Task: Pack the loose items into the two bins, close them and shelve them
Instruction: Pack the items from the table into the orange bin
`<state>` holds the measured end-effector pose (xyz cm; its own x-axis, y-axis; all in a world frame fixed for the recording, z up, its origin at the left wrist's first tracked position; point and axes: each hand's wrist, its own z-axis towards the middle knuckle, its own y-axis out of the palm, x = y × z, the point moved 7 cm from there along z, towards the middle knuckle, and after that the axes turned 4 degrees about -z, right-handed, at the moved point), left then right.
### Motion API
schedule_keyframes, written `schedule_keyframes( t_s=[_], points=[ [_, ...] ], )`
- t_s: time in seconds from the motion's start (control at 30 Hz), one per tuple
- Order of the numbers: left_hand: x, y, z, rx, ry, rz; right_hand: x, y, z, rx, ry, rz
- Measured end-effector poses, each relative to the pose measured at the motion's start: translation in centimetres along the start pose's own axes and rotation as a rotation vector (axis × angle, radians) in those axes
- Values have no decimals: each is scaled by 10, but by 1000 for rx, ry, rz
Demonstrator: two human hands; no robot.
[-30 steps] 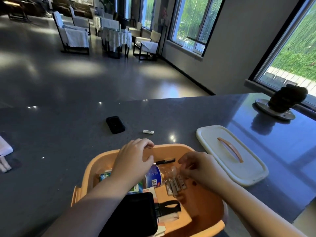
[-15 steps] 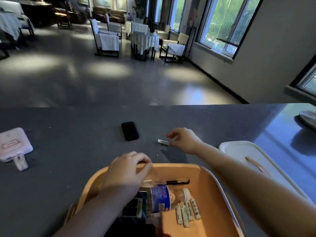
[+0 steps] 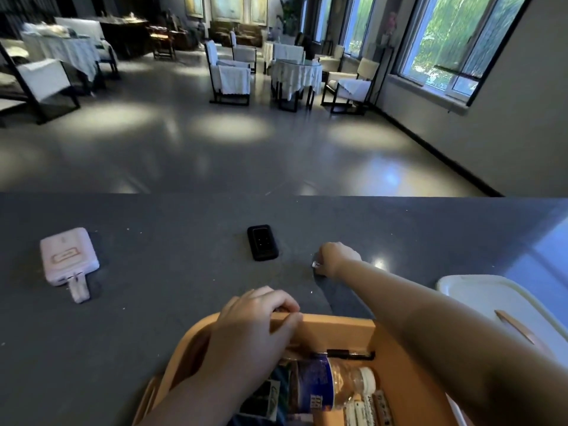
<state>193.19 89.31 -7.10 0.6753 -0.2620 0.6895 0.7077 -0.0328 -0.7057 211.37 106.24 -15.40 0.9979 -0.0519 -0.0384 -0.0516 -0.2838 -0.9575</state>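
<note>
On a dark grey counter [image 3: 159, 318] facing a dim dining room, the right hand [image 3: 336, 259] pinches a battery [image 3: 316, 265] while the left hand [image 3: 255, 327] grips the orange bin [image 3: 335, 325] rim.

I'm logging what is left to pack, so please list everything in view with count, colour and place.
bin: one, orange, open, near counter edge
bottle: one, clear with blue label, lying in bin
pen: one, black, in bin
batteries: several, white, in bin beside bottle
lid: one, white, on counter right of bin
black device: one, on counter beyond bin
pink case: one, on counter far left
battery: one, white, in right hand
left hand: grips bin's far rim
right hand: pinches battery
</note>
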Motion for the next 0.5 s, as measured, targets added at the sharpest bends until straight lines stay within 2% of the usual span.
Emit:
schedule_keyframes(
  t_s=[0.1,0.33,0.5],
  points=[
    [-7,-4,30,-32,-68,-62,0,-9,0,42,-6,122],
    [-68,10,161,-141,-196,303,0,-31,3,91,-21,319],
    [-120,50,201,-303,-232,458,5,-31,10,112,-20,388]
  ],
)
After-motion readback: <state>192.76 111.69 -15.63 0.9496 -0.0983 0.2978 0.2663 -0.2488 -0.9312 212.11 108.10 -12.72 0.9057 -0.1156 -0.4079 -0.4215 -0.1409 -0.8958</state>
